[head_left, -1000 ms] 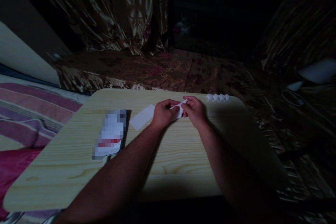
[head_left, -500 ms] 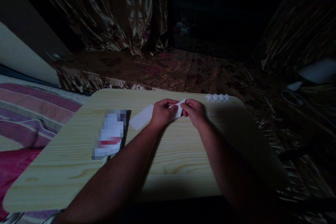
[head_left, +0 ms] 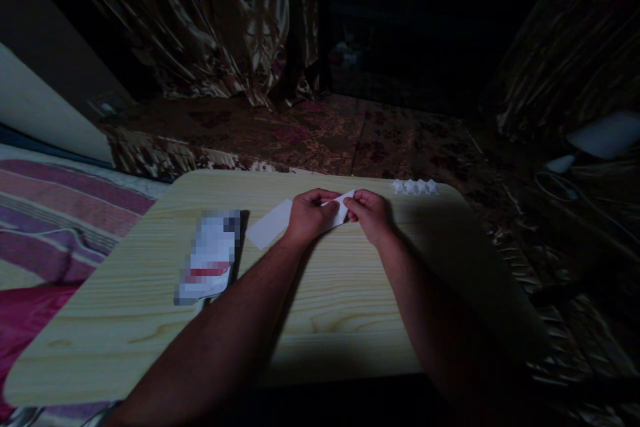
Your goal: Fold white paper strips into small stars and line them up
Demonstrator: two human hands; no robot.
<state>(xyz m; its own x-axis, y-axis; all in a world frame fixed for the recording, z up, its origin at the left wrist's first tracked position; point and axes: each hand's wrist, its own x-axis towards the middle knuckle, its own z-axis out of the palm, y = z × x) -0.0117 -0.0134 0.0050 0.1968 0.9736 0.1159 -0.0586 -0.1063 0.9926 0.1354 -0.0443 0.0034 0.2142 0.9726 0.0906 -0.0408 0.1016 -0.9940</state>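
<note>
A folded piece of white paper (head_left: 340, 215) is held between my two hands above the far middle of the table. My left hand (head_left: 311, 215) grips its left part, thumb on top. At its upper right corner, my right hand (head_left: 371, 211) pinches the paper between thumb and fingers. A flat white paper strip (head_left: 270, 223) lies on the table just left of my left hand, its right end hidden behind that hand. Several small white folded paper pieces (head_left: 416, 186) stand in a row at the far right edge.
The wood-grain table (head_left: 345, 320) has rounded corners. On its left lies a pixelated, phone-like object (head_left: 210, 257). A striped bed cover (head_left: 55, 213) is at the left. Behind the table is a patterned cloth surface (head_left: 300, 127); a white lamp (head_left: 605, 135) is at the right.
</note>
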